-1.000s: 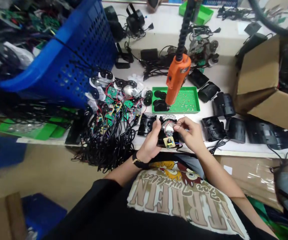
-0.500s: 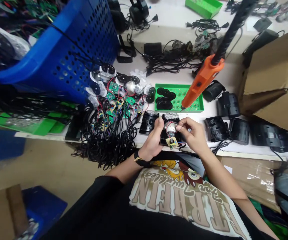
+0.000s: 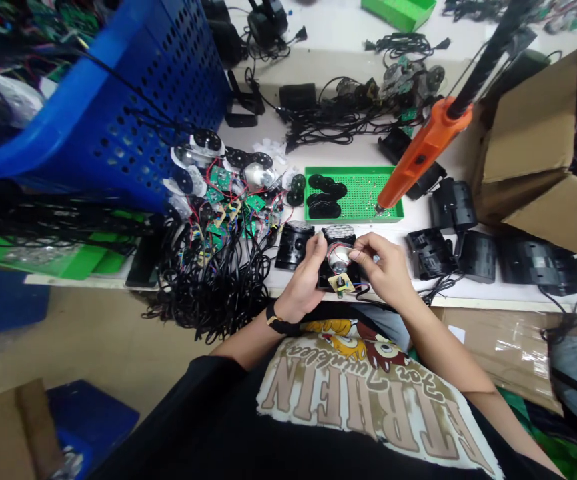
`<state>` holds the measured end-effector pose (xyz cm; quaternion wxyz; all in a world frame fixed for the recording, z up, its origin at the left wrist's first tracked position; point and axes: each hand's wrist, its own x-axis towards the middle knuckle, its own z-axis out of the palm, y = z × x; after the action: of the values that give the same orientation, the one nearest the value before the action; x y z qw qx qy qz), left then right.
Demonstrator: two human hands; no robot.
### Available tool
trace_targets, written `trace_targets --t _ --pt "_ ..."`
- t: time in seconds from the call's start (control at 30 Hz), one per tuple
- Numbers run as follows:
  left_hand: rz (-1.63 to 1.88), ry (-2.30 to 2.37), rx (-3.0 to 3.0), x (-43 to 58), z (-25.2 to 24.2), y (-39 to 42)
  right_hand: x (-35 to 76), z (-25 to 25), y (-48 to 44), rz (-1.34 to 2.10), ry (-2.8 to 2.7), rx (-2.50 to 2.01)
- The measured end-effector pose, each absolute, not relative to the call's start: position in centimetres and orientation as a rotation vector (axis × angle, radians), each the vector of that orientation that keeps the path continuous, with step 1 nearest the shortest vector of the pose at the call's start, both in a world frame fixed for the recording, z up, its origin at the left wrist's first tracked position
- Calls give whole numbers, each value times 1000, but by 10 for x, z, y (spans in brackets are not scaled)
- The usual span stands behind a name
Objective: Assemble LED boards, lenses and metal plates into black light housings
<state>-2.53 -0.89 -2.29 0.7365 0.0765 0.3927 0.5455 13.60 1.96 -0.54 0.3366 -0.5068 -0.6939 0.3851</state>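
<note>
Workbench, noted left to right: blue perforated crate, black cable tangle spilling over the front edge, then left hand curled against a chrome dome on a black housing. Long axis runs front to back, small circuit board pointing toward the person. Right hand close beside, thumb and forefinger pinched together on something too small to tell. Orange electric screwdriver hangs above a green tray.

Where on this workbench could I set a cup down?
A strip of white bench lies between the green perforated tray and the black cables behind it. Crowded: left of the tray, where green circuit boards with red wires and tangled black cables pile up beside the blue perforated crate.
</note>
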Motion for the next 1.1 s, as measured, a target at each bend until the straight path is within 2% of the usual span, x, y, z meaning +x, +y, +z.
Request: trace_targets --t 1.1 --pt "1154 830 197 -27 -22 -4 131 -1 23 978 -1809 -1274"
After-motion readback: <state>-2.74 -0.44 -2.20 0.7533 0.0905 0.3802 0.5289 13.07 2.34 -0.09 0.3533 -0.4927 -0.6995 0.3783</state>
